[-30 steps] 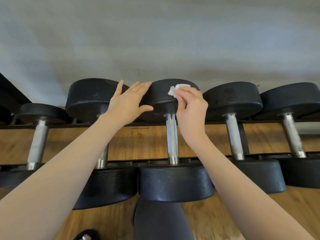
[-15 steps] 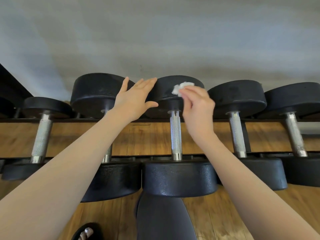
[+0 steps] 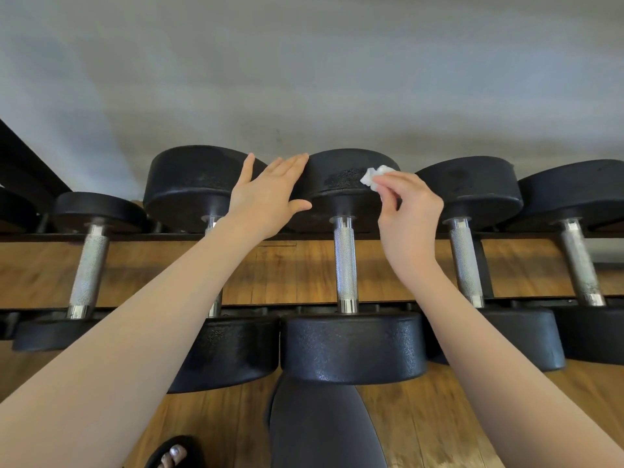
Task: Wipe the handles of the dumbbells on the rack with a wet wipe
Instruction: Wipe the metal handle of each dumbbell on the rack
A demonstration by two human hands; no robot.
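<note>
- A row of black rubber-headed dumbbells with knurled silver steel handles lies across the black metal rails of a rack [image 3: 304, 236], each dumbbell with one head at the far rail and one at the near rail.
- The middle dumbbell [image 3: 351, 346] sits straight ahead; its knurled handle [image 3: 345, 265] is bare, with neither hand on it.
- The right hand [image 3: 410, 214] pinches a small crumpled white wet wipe [image 3: 375, 177] between thumb and fingertips, the fingers curled round it.
- The wipe touches the upper right rim of the middle dumbbell's far head [image 3: 341, 177], where a duller, rough-looking patch shows on the rubber just left of the wipe.
- The left hand [image 3: 268, 201] is spread flat with straight fingers, holding nothing; it rests against the left side of that same far head, in the gap beside the neighbouring large dumbbell [image 3: 199, 184].
- A smaller dumbbell [image 3: 89, 265] lies at the far left, and two more large ones [image 3: 467, 261] [image 3: 580, 261] lie to the right.
- Beneath the rack is a brown wooden plank floor [image 3: 422, 417]; a dark-clad leg [image 3: 320, 423] and a foot in a black sandal [image 3: 172, 454] show at the bottom edge.
- A grey wall [image 3: 304, 62] fills the upper part of the view.
</note>
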